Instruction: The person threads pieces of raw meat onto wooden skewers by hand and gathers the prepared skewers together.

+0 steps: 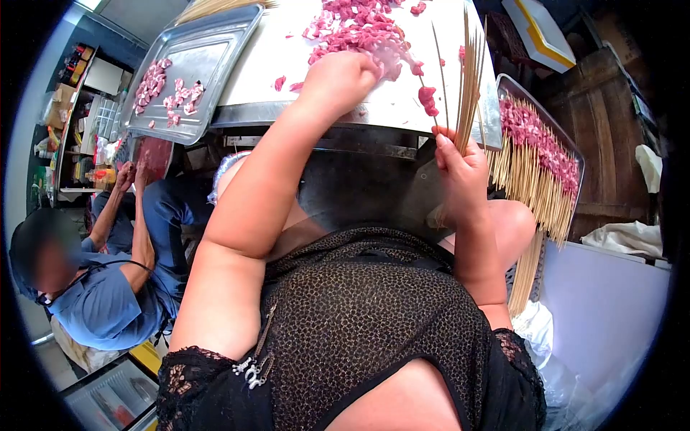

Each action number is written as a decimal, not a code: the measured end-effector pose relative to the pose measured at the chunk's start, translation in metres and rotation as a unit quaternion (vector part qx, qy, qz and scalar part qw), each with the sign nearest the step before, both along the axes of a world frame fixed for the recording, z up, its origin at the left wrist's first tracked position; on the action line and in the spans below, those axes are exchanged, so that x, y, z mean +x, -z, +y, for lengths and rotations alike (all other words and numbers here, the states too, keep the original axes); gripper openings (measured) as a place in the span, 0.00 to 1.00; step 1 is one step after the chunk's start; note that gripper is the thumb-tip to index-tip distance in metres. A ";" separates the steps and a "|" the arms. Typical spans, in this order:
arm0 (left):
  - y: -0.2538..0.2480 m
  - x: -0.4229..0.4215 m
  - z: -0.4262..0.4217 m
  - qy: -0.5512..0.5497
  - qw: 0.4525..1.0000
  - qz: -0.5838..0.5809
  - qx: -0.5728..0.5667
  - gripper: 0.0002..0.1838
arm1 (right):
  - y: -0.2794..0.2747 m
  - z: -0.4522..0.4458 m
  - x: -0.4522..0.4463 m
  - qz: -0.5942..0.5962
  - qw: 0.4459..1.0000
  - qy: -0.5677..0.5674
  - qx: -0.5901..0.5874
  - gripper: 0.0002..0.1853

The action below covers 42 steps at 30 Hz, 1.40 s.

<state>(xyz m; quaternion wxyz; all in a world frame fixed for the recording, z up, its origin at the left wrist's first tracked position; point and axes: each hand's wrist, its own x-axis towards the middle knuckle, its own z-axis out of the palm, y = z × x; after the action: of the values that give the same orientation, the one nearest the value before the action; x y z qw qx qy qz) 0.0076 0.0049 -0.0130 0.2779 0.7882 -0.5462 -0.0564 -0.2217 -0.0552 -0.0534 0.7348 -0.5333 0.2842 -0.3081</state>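
Observation:
My right hand is closed round a bundle of bamboo skewers at the table's front edge, their tips pointing up and away. One skewer, leaning left of the bundle, carries a few pieces of red meat. My left hand reaches over the near side of a heap of cut raw meat on the white tabletop. Its fingers are curled and partly blurred; what they pinch, if anything, is hidden. Small loose meat bits lie beside that hand.
A metal tray with pale meat pieces sits at the table's left. On the right, another tray holds rows of threaded meat skewers. A seated co-worker is at left, near shelves. A white-and-yellow box stands back right.

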 end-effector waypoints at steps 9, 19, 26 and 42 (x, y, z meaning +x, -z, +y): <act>-0.007 0.001 -0.012 -0.036 0.994 0.019 0.098 0.12 | 0.000 -0.003 -0.010 0.003 1.000 0.017 0.005 0.12; -0.012 0.017 -0.006 -0.012 0.739 0.659 -0.139 0.15 | 0.009 0.002 -0.007 0.043 0.997 -0.061 -0.017 0.10; -0.012 0.007 -0.013 0.003 0.704 0.682 -0.200 0.15 | 0.012 0.005 -0.006 0.073 0.996 -0.052 -0.022 0.09; -0.012 0.006 -0.009 0.013 0.711 0.673 -0.203 0.15 | 0.007 0.007 -0.007 0.104 0.991 -0.030 -0.077 0.09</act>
<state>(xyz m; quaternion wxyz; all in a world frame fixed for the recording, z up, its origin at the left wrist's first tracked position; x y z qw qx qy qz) 0.0133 -0.0036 -0.0011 0.7243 0.4593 -0.2234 -0.4631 -0.2289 -0.0487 -0.0601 0.6670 -0.6257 0.3187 -0.2491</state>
